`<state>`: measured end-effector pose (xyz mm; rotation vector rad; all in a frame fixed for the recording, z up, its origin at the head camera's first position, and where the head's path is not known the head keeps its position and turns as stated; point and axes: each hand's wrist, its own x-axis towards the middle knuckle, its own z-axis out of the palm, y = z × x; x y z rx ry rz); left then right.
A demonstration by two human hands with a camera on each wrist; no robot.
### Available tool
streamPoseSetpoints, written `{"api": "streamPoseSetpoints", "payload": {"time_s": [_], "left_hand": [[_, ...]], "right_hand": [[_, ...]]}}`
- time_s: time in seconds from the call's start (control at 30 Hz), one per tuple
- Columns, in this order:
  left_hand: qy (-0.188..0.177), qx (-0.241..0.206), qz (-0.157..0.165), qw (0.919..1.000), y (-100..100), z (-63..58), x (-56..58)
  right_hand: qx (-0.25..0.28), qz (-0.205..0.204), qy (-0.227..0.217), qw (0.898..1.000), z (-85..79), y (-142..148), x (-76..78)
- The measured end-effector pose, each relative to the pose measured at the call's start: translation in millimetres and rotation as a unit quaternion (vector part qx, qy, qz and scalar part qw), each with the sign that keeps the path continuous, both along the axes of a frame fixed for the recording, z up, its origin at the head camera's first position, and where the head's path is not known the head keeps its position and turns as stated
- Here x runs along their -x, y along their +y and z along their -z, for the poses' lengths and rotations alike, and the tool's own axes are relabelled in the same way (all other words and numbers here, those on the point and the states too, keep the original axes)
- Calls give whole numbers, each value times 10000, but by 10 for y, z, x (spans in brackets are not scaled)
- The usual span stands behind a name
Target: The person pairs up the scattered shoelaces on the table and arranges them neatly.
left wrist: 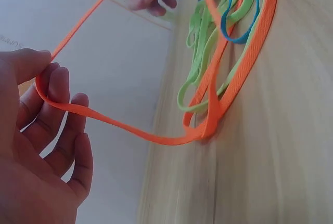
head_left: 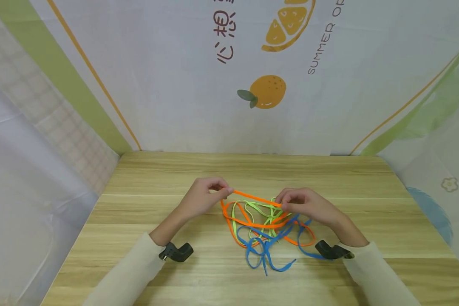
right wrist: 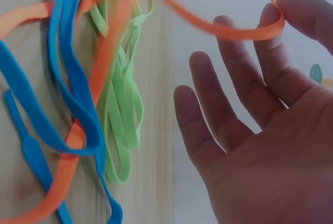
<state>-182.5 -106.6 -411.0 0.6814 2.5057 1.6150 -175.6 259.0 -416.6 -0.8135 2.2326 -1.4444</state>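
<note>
My left hand (head_left: 204, 197) pinches an orange shoelace (head_left: 254, 196) between thumb and forefinger, the other fingers loosely bent. On the right, my right hand (head_left: 307, 206) pinches the same lace between thumb and index finger, its remaining fingers spread in the right wrist view. A straight stretch of the orange lace runs between both hands, above the tangle. From each pinch the lace drops back into the pile. A green shoelace (left wrist: 197, 63) lies looped among the orange strands. Over their near side lies a blue shoelace (head_left: 267, 246), one tip pointing toward the table's front.
The wooden table (head_left: 145, 221) carries the tangled laces at its middle. Behind it hangs a white cloth (head_left: 183, 85) printed with oranges and lettering. More cloth (head_left: 23, 170) hangs along the left side. A dark wrist mount (head_left: 177, 252) sits on the left wrist, another mount (head_left: 332, 250) on the right.
</note>
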Motion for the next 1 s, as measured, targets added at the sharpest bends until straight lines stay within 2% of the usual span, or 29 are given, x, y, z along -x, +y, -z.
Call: {"api": "streamPoseSetpoints", "payload": {"time_s": [0.27,0.5,0.7,1.0], "left_hand": [[-48,-78,-159,9998,-160,-24,15],[-83,-301,-241,9992,-281,-30,26],[-213,-392,-319,9985,-365,-15,18],[-408,-555,-341,9970,-486,-2,15]], "right_hand": [[-194,280,78,9994,-46,103,-14],[66,300,15,9995,-90,207,-37],[27,457,63,9989,-114,322,-48],[232,502,193,9983,-57,542,-36]]}}
